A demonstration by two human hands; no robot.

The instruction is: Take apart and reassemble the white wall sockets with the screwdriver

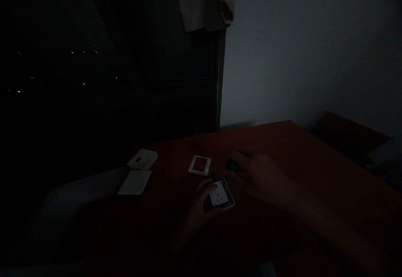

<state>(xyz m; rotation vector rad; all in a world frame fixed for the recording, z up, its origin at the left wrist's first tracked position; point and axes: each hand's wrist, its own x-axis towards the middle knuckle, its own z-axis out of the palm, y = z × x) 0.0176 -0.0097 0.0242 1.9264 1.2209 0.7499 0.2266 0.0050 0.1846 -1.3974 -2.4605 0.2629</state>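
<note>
Low in the middle of the head view, my left hand point(204, 203) is closed around a wall socket point(219, 195) with a white face and a dark frame. The slots of its face point up. My right hand point(254, 176) grips a screwdriver point(232, 165) by its green handle. The shaft slopes down to the socket's upper right edge; whether the tip sits in a screw is too dark to tell. Just beyond the socket lies a white square cover frame point(204, 171), with bare table showing through its opening.
A reddish-brown table point(266, 136) carries these things. At its left edge lie a white plate point(135, 182) and a pale box-like piece with a slot point(143, 159). Behind are a pale wall point(307, 50), a dark window and hanging cloth point(205, 2). The room is very dim.
</note>
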